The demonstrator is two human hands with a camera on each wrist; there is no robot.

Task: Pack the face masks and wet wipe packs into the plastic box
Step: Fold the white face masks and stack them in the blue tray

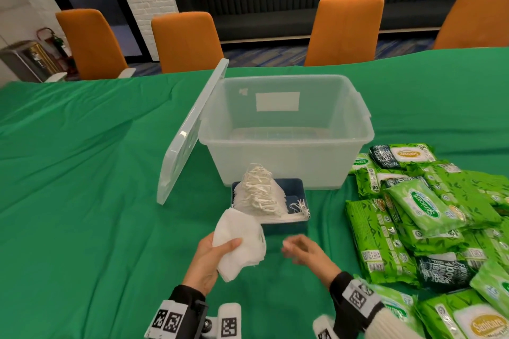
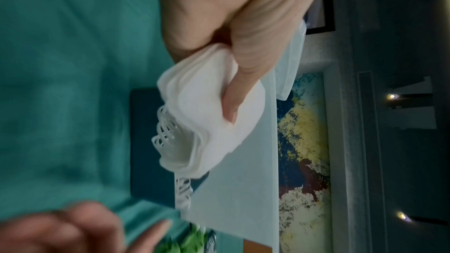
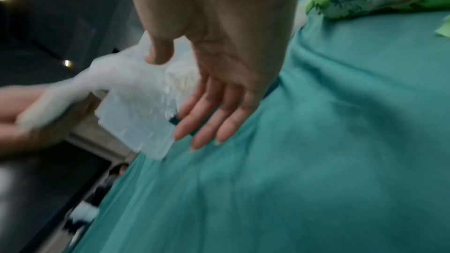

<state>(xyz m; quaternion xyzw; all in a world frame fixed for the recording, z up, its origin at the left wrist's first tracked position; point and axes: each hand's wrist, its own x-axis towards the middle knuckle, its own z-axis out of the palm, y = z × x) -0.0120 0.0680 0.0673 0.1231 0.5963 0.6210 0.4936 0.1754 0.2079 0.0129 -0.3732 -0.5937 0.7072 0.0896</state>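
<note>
Frosted see-through plastic box (image 1: 286, 129); beside it glossy green wipe packs (image 1: 424, 206), soft matt white masks (image 1: 239, 245), wrinkly green cloth (image 1: 82, 173).

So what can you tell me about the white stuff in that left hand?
It is a small stack of face masks, white and soft like thin cloth, several layers pressed together and bent a little. Thin white ear loops stick out at one edge. The left hand holds the stack above the green cloth, thumb on top, fingers underneath. Nothing else touches it.
</note>
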